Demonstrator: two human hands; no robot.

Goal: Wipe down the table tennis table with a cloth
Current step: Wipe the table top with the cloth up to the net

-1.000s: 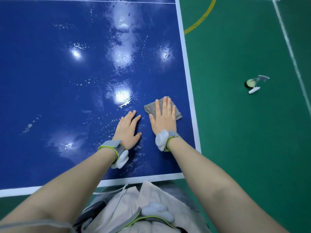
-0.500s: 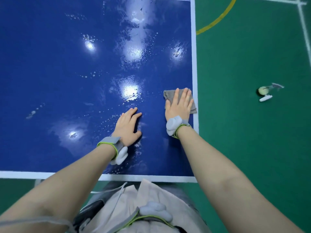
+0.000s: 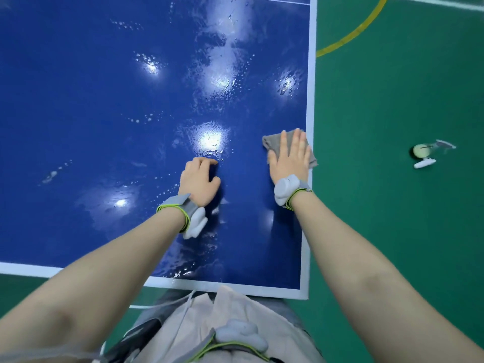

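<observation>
The blue table tennis table (image 3: 104, 113) fills the upper left, wet with droplets and light glare. A grey cloth (image 3: 272, 144) lies at the table's right edge, partly over the white border line. My right hand (image 3: 289, 155) presses flat on the cloth with straight fingers. My left hand (image 3: 200, 180) rests on the bare wet surface to the left of it, its fingers bent at the tips, holding nothing.
The table's near edge (image 3: 235, 285) and right edge (image 3: 310, 74) have white borders. Green floor lies to the right, with a yellow curved line (image 3: 351, 35). A small spray bottle (image 3: 425, 151) lies on the floor at right.
My right hand has slid the cloth to the right, up to the table's right edge. My left hand stayed in place and its fingers have bent.
</observation>
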